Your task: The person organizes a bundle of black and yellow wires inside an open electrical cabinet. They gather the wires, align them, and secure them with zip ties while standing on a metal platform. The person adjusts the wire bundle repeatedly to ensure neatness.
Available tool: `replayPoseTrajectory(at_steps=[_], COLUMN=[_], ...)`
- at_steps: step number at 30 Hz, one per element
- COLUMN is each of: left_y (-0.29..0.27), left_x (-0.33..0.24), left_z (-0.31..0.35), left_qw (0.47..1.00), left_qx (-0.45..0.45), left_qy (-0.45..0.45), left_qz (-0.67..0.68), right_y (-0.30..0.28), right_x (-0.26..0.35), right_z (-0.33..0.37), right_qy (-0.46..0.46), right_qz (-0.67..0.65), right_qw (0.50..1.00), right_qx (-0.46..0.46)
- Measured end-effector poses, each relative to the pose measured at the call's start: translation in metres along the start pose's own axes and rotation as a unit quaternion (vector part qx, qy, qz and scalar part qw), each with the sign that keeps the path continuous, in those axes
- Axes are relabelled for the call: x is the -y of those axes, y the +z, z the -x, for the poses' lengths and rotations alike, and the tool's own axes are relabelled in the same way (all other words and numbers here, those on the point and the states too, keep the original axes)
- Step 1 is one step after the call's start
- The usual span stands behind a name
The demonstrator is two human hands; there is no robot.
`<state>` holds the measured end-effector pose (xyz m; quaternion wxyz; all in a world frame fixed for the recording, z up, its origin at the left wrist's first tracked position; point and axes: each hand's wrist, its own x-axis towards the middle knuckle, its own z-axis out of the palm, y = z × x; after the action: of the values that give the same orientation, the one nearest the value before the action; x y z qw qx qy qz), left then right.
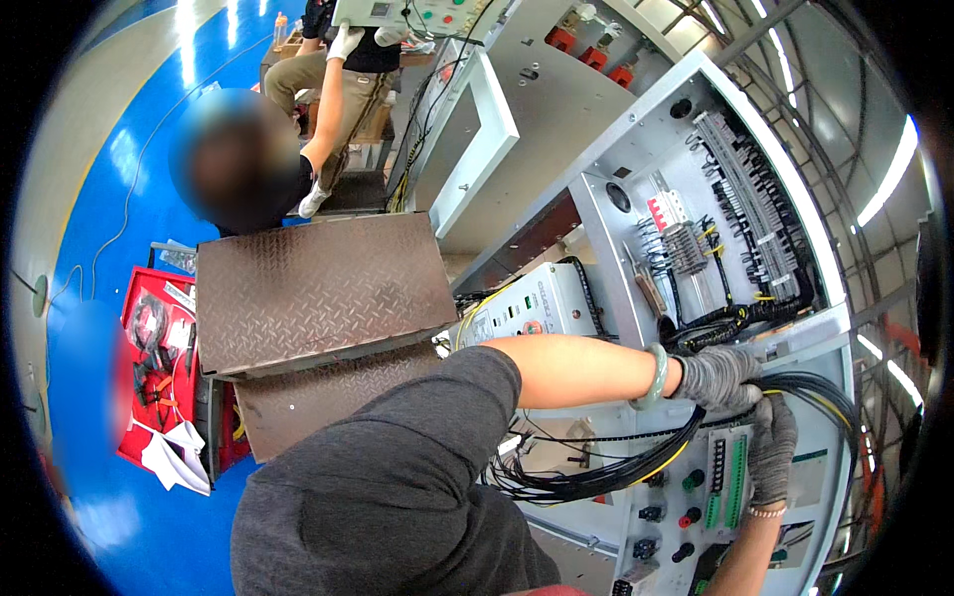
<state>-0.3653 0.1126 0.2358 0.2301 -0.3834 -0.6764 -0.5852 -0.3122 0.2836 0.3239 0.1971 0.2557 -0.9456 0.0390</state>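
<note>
A thick bundle of black wires [606,482] with a few yellow ones droops across an open cabinet door panel [715,427] and loops around at its right end. My left hand [720,378], in a grey knit glove with a bangle at the wrist, is closed around the bundle near the door's upper edge. Just below and right of it, my right hand [771,452], gloved alike and wearing a beaded bracelet, grips the same bundle with its fingertips. Terminal strips [737,482] and round black and red switch backs [689,518] sit on the panel under my hands.
Above stands an open metal cabinet [586,214] with wired terminal rows and breakers. A white control box [537,308] is beside it. Brown tread-plate steps [323,288] and a red tool tray [164,338] lie left. Another person [238,164] and a white-gloved worker [346,42] are farther off.
</note>
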Motion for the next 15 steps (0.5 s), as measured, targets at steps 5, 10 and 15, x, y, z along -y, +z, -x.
replayPoseTrajectory(at_steps=[5,10,15], left_y=[-0.026,-0.03,-0.039], left_x=[0.003,0.013,-0.006], left_z=[0.0,-0.02,-0.027], left_qw=[0.994,0.952,0.944], left_qx=[0.09,0.188,0.214], left_qy=[-0.023,-0.101,-0.198], left_qz=[0.056,0.219,0.152], right_y=[-0.01,-0.007,0.003], right_x=[0.035,0.039,0.028], right_z=[-0.007,-0.009,-0.007], right_qy=[-0.007,0.069,0.128], right_qz=[0.007,-0.071,-0.152], right_qw=[0.999,0.991,0.98], right_qx=[0.042,0.086,0.01])
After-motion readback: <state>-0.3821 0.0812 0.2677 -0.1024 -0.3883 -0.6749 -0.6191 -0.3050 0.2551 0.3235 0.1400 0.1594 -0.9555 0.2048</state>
